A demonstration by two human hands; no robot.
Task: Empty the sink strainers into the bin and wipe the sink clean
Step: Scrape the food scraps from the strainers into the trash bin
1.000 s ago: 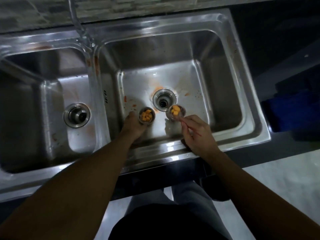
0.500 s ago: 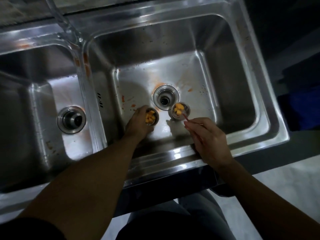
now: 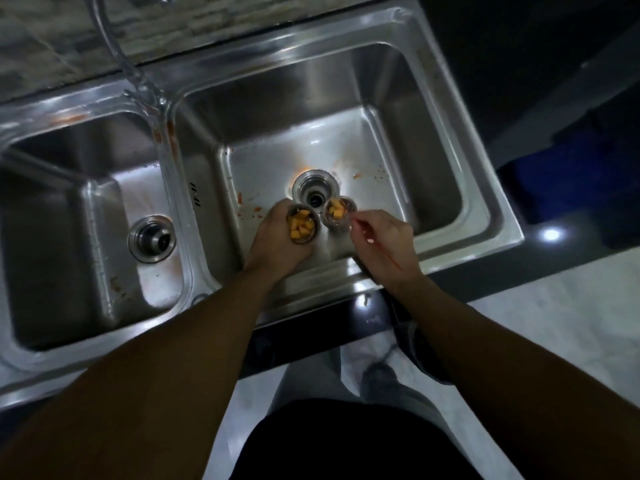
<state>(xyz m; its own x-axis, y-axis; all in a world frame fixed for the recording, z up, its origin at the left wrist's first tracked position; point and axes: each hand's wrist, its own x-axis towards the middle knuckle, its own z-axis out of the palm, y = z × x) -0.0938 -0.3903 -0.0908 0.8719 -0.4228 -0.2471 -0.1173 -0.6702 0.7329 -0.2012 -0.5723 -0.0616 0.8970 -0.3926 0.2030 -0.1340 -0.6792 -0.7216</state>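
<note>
- The left basin point(image 3: 104, 216) has rusty marks on its floor; its drain point(image 3: 151, 239) shows a metal centre, and I cannot tell whether a basket sits in it
- The tap point(image 3: 128, 67) arcs over the divider between the basins, out of the way of any lift
- The left grip point(image 3: 277, 239) is closed round a strainer point(image 3: 302, 226), fingers wrapped about its side. The cup holds orange scraps and hangs above the floor of the right basin point(image 3: 433, 161), just on the near side of the open drain point(image 3: 314, 195). This hold looks sound; keep the mouth up and level
- Orange smears point(image 3: 251, 207) lie on the basin floor left of that drain, work for the wipe later
- The second strainer point(image 3: 340, 210), also full of scraps, sits just beside the first
- The right grip point(image 3: 381, 242) pinches it at its near edge with the fingertips — a thin hold that I judge likelier to tip. Slip a finger underneath before carrying
- Far right, a dark blue shape point(image 3: 561, 174) may be the bin — too dim to say. Move both cups slowly and upright, turning them over only above the bin
</note>
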